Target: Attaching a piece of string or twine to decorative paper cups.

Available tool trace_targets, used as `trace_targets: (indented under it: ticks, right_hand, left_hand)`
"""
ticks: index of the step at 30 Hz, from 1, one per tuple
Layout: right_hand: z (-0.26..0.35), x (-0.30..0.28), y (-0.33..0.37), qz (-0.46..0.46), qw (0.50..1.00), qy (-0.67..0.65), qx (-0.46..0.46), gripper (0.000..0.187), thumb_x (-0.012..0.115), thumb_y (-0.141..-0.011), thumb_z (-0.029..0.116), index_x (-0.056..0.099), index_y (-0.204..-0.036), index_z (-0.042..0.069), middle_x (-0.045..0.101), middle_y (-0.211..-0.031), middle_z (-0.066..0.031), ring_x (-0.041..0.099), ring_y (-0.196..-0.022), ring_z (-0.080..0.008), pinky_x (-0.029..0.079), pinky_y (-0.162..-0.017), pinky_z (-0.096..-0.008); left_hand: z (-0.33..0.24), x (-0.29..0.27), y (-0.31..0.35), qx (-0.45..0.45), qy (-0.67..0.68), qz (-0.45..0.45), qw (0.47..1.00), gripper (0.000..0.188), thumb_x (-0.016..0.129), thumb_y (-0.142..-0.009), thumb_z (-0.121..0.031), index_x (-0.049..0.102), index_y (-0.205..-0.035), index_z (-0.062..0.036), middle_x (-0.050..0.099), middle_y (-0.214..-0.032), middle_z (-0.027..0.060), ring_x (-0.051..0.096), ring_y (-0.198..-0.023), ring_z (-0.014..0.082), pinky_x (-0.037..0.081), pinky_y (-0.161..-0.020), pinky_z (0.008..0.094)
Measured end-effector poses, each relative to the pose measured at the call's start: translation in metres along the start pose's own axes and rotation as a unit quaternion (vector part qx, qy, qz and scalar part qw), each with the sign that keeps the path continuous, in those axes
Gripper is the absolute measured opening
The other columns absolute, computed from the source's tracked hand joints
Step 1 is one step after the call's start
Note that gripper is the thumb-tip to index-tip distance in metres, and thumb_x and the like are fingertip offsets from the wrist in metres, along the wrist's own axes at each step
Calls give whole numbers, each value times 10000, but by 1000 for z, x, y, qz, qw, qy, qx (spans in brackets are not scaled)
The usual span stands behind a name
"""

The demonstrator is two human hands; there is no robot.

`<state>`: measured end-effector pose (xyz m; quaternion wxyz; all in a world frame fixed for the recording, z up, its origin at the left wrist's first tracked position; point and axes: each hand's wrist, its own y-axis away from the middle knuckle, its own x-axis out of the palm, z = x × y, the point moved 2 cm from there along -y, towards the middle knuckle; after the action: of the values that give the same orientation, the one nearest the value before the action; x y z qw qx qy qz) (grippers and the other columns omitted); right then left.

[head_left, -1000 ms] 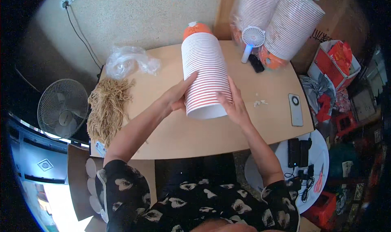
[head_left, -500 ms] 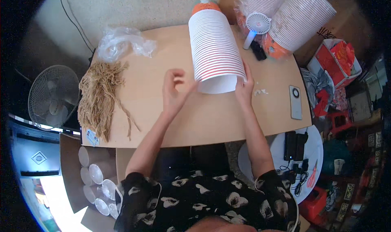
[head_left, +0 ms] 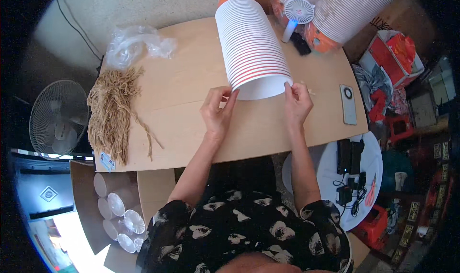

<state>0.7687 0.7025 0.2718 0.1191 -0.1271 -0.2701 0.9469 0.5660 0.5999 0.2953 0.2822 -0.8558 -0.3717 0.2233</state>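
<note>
Nested white paper tubs (head_left: 253, 40) extend lengthwise over the table (head_left: 182, 91), open mouth toward its near edge. Fingers of the left hand (head_left: 217, 113) and right hand (head_left: 298, 107) pinch opposite sides of the nearest rim (head_left: 263, 75). Uneven pressure could crease that thin edge; tight nesting could make several tubs slide together; a slack hold could let the round stack roll.
</note>
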Motion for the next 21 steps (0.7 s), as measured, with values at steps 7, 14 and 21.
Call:
trace_targets:
  ticks: [7, 14, 21]
  right_hand:
    - [21, -19, 10, 62, 995, 49, 57, 185, 684, -927, 97, 532, -874, 5, 533, -735, -54, 500, -653, -94, 444, -593, -282]
    - [52, -60, 30, 139, 990, 28, 21, 208, 657, -912, 90, 465, -881, 16, 491, -699, -47, 477, -629, -101, 437, -569, -301]
    - [171, -86, 81, 308, 951, -35, -11, 655, 786, -838, 214, 469, -1362, -20, 629, -1256, -190, 665, -1090, -253, 552, -903, -369]
  left_hand:
    - [-11, -4, 6, -30, 18, 32, 999, 149, 737, -808, 37, 612, -864, -21, 653, -869, 97, 659, -731, 196, 550, -656, 314]
    - [-37, -43, 24, 29, 32, 126, 991, 108, 697, -840, -14, 592, -859, 1, 673, -996, 162, 706, -840, 252, 579, -655, 314]
    - [-89, -142, 31, -168, 121, 156, 966, 432, 591, -948, -26, 527, -1372, 29, 710, -1055, 124, 679, -715, 141, 533, -526, 252]
